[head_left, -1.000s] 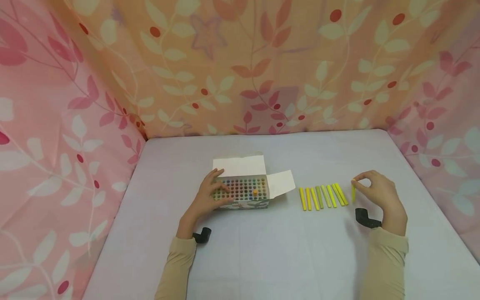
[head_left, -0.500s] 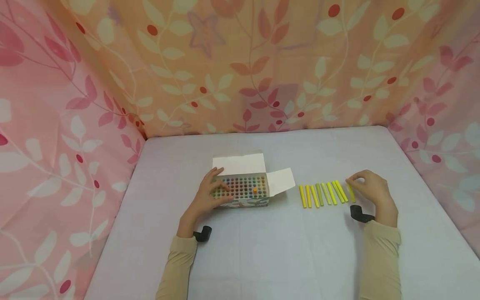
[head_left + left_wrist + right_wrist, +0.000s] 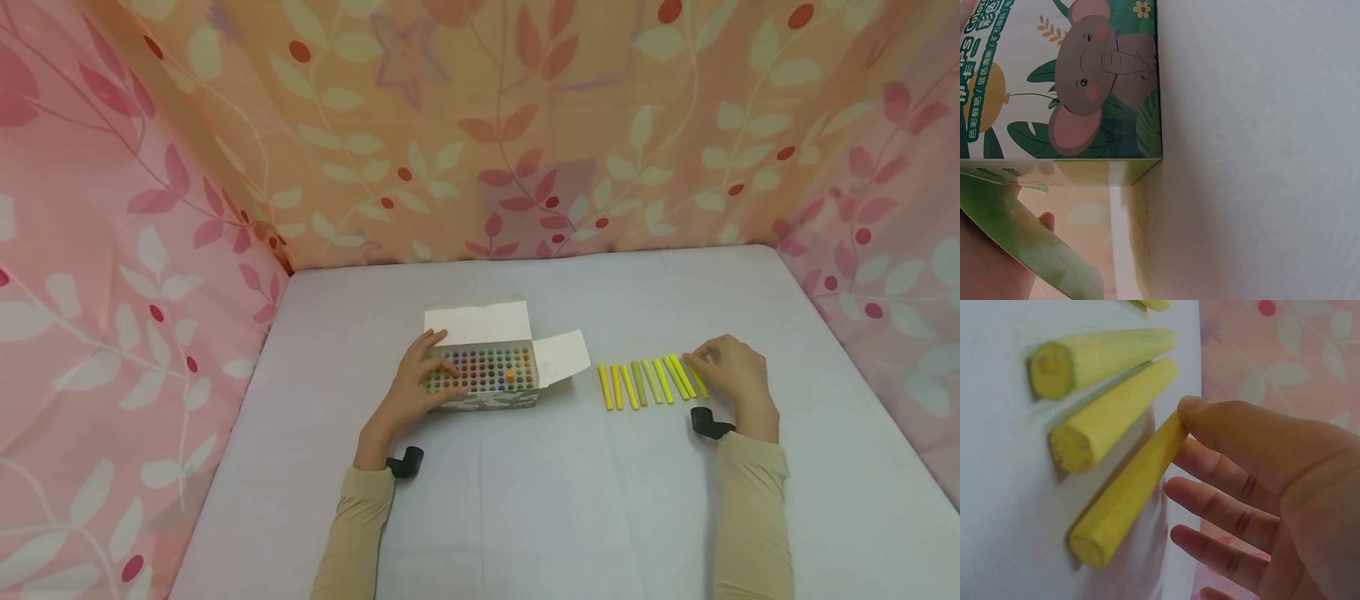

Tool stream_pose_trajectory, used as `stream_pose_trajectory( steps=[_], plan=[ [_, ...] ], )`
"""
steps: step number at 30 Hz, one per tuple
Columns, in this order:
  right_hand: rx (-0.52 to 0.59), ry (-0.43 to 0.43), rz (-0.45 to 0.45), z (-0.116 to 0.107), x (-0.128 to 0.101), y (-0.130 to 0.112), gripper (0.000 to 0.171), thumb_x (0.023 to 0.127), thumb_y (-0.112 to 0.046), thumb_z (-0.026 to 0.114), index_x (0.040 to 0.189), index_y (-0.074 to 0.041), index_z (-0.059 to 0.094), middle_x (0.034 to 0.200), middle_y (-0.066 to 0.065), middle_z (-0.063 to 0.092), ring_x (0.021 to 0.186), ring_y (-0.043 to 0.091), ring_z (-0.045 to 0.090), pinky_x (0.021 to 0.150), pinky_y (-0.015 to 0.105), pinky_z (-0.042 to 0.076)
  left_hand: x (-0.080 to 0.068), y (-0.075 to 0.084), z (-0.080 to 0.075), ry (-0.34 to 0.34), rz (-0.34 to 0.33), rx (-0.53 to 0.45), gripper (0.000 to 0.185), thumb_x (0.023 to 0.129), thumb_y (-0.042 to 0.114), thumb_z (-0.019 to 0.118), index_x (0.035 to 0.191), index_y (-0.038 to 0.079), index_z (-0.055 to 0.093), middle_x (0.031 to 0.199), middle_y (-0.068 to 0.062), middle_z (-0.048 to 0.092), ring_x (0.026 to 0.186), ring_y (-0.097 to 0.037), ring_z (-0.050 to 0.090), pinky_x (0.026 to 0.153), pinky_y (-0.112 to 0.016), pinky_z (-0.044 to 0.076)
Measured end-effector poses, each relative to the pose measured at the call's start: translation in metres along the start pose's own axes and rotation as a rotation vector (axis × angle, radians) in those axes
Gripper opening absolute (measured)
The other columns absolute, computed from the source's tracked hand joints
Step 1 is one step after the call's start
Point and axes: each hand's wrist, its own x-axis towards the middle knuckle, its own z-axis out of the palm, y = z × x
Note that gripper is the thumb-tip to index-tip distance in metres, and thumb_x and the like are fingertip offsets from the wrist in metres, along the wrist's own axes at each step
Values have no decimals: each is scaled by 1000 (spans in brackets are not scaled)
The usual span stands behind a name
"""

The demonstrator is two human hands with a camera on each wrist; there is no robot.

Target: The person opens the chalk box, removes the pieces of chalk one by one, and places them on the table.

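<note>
from the head view, the left hand (image 3: 416,385) is resting on the open box (image 3: 486,377) of colored sticks, fingers curled on its edge. the right wrist view is showing the right hand (image 3: 1260,494) pinching the end yellow stick (image 3: 1129,487), lying beside the row (image 3: 647,383). a second ago it was standing upright.

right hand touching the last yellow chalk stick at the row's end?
Touching. The right wrist view shows the right hand with thumb and a finger on the far end of the last yellow stick, which lies on the table.
</note>
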Motion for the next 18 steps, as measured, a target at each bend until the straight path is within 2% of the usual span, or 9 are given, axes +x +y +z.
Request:
stream_pose_trajectory(
  steps=[12, 18],
  plan=[
    [-49, 31, 28, 5, 1, -5, 41, 87, -41, 61, 87, -1, 67, 113, 29, 52, 106, 50, 45, 83, 63, 33, 1, 1, -1, -2, 9, -2, 26, 74, 47, 74, 86, 26, 66, 151, 3, 26, 143, -22, 8, 108, -63, 11],
    [-37, 41, 27, 4, -1, -8, 38, 89, -38, 59, 98, -2, 65, 111, 28, 53, 104, 49, 46, 82, 62, 33, 0, 2, -1, 3, 15, -12, 26, 73, 48, 74, 85, 26, 65, 150, 2, 27, 143, -22, 9, 108, -63, 12]
  ],
)
